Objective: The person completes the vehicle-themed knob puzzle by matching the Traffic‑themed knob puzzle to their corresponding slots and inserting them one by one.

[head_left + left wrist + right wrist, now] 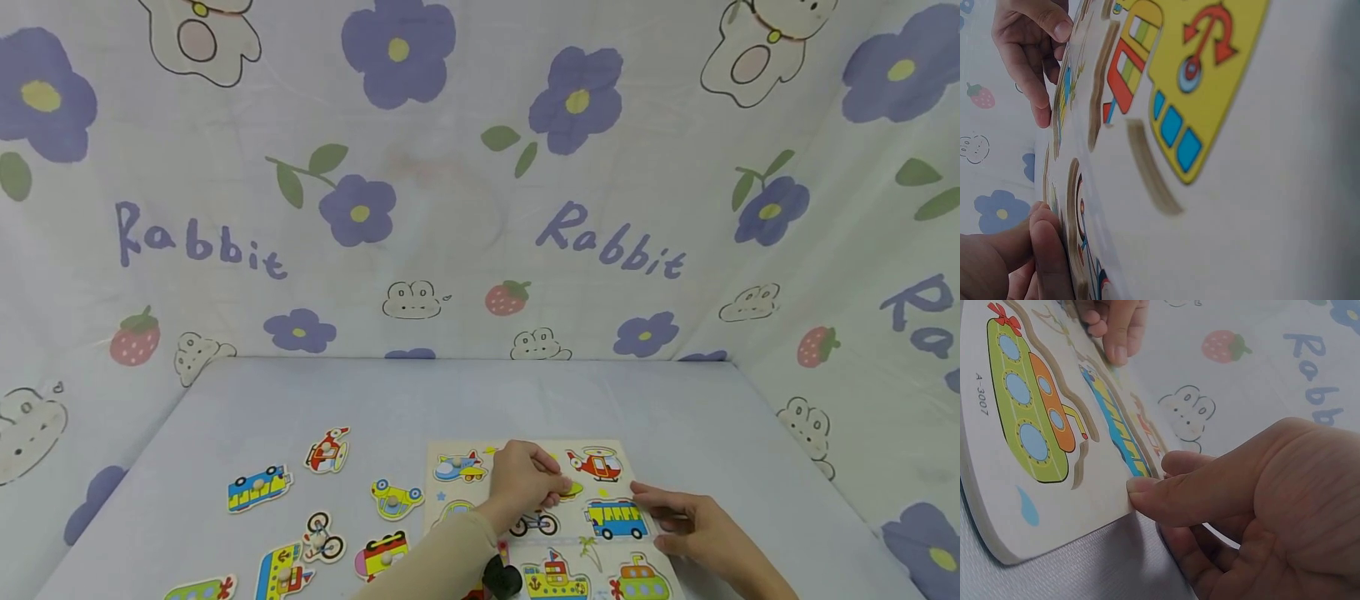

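Note:
A pale wooden puzzle board (577, 540) with printed vehicles and cut-out recesses lies at the front right of the table. Over its upper middle, my left hand (525, 479) pinches a mostly hidden puzzle piece (572, 490), of which a yellow-green edge shows. My right hand (701, 529) grips the board's right edge near the printed bus (617, 519). In the right wrist view, the thumb (1160, 500) lies on the board's rim and the other fingers curl beside and below it. The left wrist view shows the left fingertips (1047, 237) together, close to the board's surface.
Left of the board lie loose knobbed pieces: a bus (258, 487), a helicopter (327, 451), a car (396, 500), a bicycle (324, 537), a ship (279, 575) and others. A black object (501, 577) sits near the left forearm. Patterned cloth walls (465, 250) enclose the table.

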A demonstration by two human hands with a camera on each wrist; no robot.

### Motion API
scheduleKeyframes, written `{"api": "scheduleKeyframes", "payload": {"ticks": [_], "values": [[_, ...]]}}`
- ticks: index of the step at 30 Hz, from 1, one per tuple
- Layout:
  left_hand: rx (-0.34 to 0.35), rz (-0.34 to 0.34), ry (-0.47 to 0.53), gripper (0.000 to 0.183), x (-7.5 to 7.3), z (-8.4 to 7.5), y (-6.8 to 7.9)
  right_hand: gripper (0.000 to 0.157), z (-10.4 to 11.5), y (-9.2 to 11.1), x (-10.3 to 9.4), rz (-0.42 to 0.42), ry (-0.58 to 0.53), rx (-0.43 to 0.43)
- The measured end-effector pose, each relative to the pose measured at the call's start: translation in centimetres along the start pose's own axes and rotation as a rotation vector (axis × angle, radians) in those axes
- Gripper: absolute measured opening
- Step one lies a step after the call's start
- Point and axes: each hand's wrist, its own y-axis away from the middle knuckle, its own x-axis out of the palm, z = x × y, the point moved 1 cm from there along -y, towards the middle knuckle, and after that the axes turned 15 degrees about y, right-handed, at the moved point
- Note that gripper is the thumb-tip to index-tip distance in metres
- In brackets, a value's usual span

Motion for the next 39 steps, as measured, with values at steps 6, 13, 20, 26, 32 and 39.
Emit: {"api": "scheduleKeyframes", "payload": {"ticks": [6, 13, 20, 26, 32, 39], "values": [[0.004, 0.004, 0.010, 0.018, -0.11, 0.11, 0.02, 0.052, -0.02, -0.03, 0.01, 0.011, 0.007, -0.028], [-0.005, -0.003, 0.013, 0.018, -0.24, 0.33, -0.15, 0.051, 0.27, -0.06, 0.11, 0.005, 0.017, -0.004], [0.000, 0.000, 0.019, 0.017, -0.37, 0.36, -0.27, 0.054, 0.48, -0.21, 0.25, -0.032, 0.019, 0.047], [0.024, 0.009, 0.007, 0.017, -0.34, 0.30, -0.25, 0.054, 0.53, -0.18, 0.32, -0.044, 0.027, 0.063], [0.037, 0.007, 0.007, 0.017, -0.29, 0.33, -0.19, 0.053, 0.42, -0.16, 0.25, -0.041, 0.023, 0.048], [0.015, -0.001, 0.017, 0.017, -0.17, 0.18, 0.05, 0.052, 0.39, -0.06, 0.36, -0.044, 0.026, 0.066]]}}
